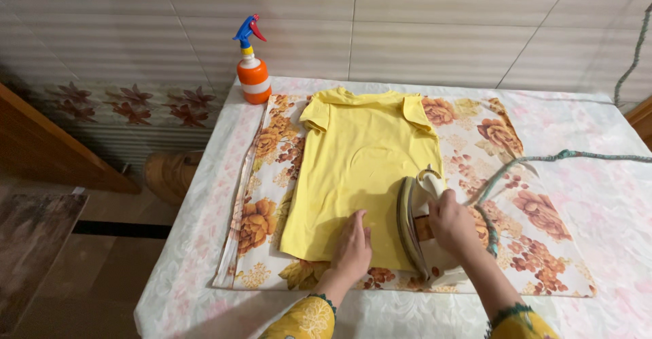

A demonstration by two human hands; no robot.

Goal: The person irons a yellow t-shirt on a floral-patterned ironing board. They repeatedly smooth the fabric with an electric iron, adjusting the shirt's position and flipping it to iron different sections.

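Observation:
A small yellow T-shirt lies flat on a floral cloth, neck toward the wall. My left hand presses flat on the shirt's lower hem, fingers together. My right hand grips the handle of a cream clothes iron, which is tilted up on its side at the shirt's lower right edge, its metal soleplate facing left toward the left hand. The iron's green braided cord runs off to the right.
An orange and white spray bottle with a blue and red trigger stands at the table's back left corner. The table has a pale pink cover. A tiled wall rises behind; a brown pot sits on the floor at left.

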